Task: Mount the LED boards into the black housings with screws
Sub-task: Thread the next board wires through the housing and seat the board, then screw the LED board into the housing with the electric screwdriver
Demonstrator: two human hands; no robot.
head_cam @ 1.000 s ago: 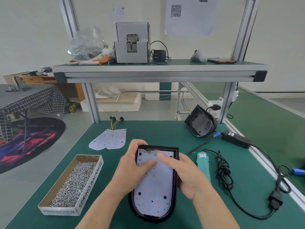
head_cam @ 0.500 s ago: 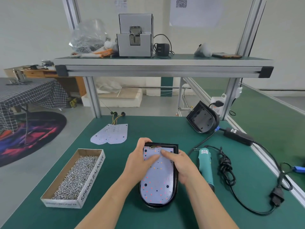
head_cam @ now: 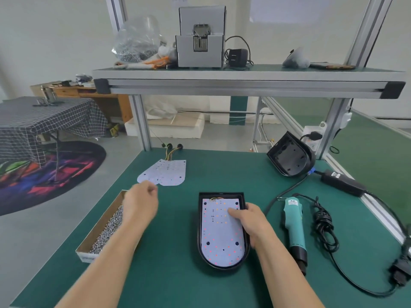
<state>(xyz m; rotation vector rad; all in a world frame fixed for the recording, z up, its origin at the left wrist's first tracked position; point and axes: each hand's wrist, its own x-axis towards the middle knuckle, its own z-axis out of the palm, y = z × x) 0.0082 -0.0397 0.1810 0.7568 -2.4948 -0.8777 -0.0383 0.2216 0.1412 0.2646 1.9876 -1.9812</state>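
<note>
A black housing point(head_cam: 200, 241) lies flat on the green mat with a white LED board point(head_cam: 219, 238) seated inside it. My right hand point(head_cam: 251, 221) grips the housing's right wall, and its thumb presses on the board. My left hand point(head_cam: 141, 203) hovers over the far end of the cardboard box of screws point(head_cam: 104, 234); its fingers are curled and I see nothing in them. Two loose LED boards point(head_cam: 166, 172) with wires lie at the back left. A second, empty black housing point(head_cam: 291, 156) leans at the back right.
A teal electric screwdriver point(head_cam: 293, 225) lies right of the housing, beside its coiled cable point(head_cam: 322, 227) and power adapter point(head_cam: 342, 182). An aluminium-framed shelf point(head_cam: 244, 82) spans the bench overhead, carrying a screw feeder and a bag.
My left hand let go of the housing and moved left to the screw box. The right hand stayed on the housing, which now lies flat on the mat.
</note>
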